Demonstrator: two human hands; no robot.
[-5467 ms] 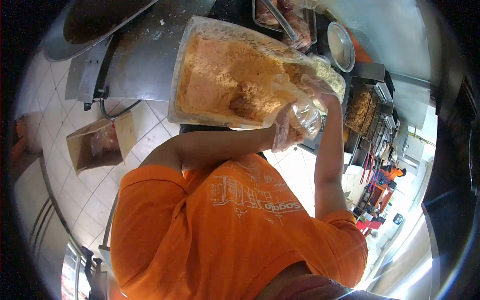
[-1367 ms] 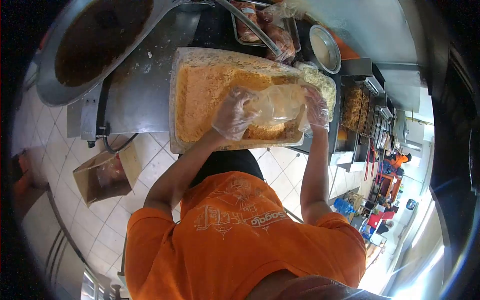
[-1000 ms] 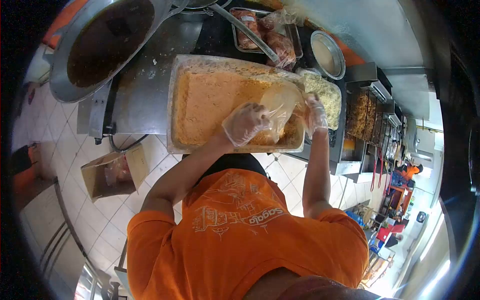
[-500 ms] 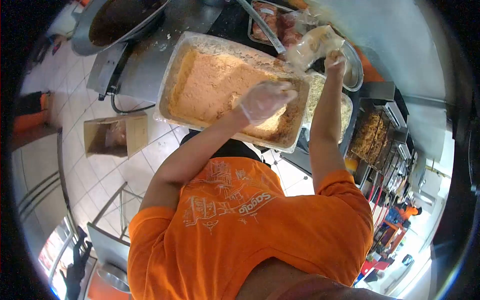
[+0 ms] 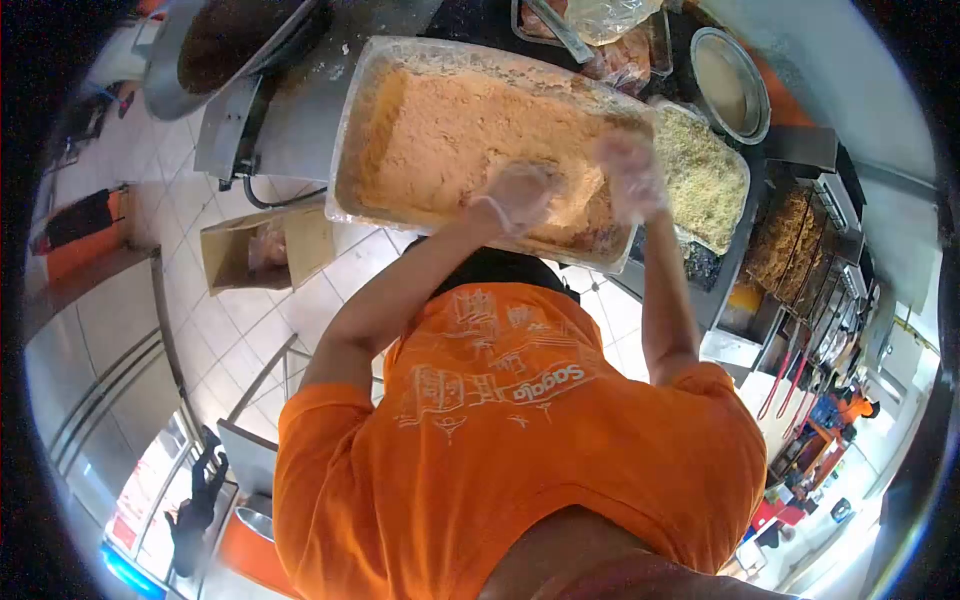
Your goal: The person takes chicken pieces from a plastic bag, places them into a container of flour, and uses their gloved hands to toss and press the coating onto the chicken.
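A large rectangular metal tub holds an orange-tinted, crumbly breading mix, paler near its right end. My left hand, in a clear plastic glove, is low over the mix by that pale patch; its fingertips are blurred. Across from it, my right hand is at the tub's right end, seemingly gloved too and smeared by motion. Whether either hand grips anything is not visible. A clear plastic bag lies on a tray of packed raw meat behind the tub.
To the right are a tray of pale shredded food, a round metal bowl and a rack with browned food. A large wok-like pan stands at far left. A cardboard box sits on the tiled floor.
My right hand has let go of the clear plastic bag and come down to the tub's right end. My left hand has moved slightly left within the tub. The view has shifted.
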